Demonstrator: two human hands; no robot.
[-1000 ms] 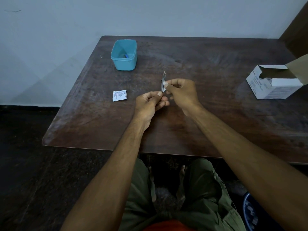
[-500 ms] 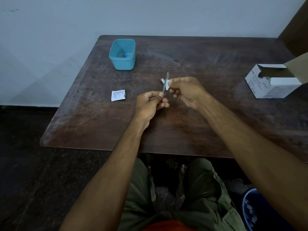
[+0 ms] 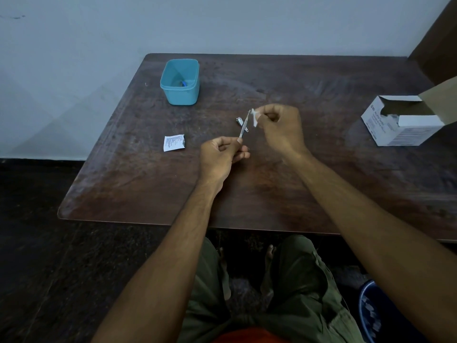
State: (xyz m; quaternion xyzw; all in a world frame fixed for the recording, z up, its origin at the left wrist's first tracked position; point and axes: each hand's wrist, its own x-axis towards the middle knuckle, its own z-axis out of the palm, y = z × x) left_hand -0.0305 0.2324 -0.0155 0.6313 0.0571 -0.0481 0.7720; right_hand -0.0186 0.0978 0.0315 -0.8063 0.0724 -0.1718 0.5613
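My left hand pinches the lower end of a thin metal tool, which slants up and to the right over the dark wooden table. My right hand is curled and pinches a small white wipe right beside the tool's upper tip. I cannot tell whether the wipe touches the tip. A small metal nail clipper lies on the table just behind the tool.
A torn white sachet lies left of my hands. A teal plastic tub with a small blue item inside stands at the back left. An opened white cardboard box stands at the right edge. A wall runs behind the table.
My right hand has drawn the wipe up along the tool to its tip and shifted right. The nail clipper on the table has come into view. My left hand has barely moved.
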